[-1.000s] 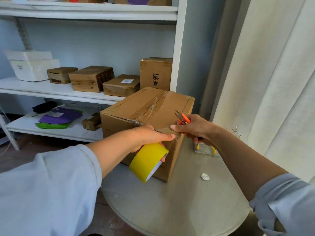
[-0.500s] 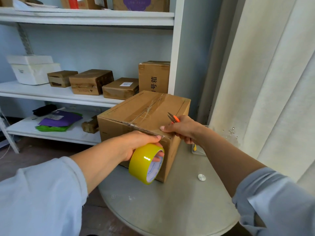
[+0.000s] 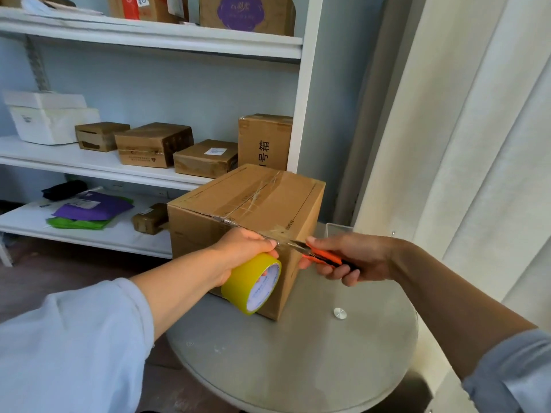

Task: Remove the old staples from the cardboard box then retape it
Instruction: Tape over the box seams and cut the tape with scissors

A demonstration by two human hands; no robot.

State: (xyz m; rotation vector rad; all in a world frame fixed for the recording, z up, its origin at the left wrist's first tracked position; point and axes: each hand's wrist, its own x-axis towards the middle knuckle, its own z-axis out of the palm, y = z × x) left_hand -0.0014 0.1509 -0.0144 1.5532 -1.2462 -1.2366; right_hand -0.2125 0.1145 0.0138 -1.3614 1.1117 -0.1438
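A brown cardboard box [image 3: 247, 201] stands on a round grey table [image 3: 298, 359], its top seam covered in clear tape. My left hand [image 3: 241, 251] grips a yellow roll of tape [image 3: 252, 283] against the box's near face, with a strip running from the roll up to the top edge. My right hand [image 3: 351, 257] holds orange-handled snips [image 3: 316, 253], whose metal blades reach the tape strip just right of my left thumb.
A white shelving unit [image 3: 149, 171] behind the table carries several small cardboard boxes, a white foam box [image 3: 47, 117] and purple and green mailers [image 3: 89, 210]. A clear tray [image 3: 337, 229] lies beside the box on its right. A curtain [image 3: 462, 144] hangs at the right.
My right hand has drawn back from the box's top edge and turned the snips so their blades point left at the tape strip. My left hand with the roll stays against the box.
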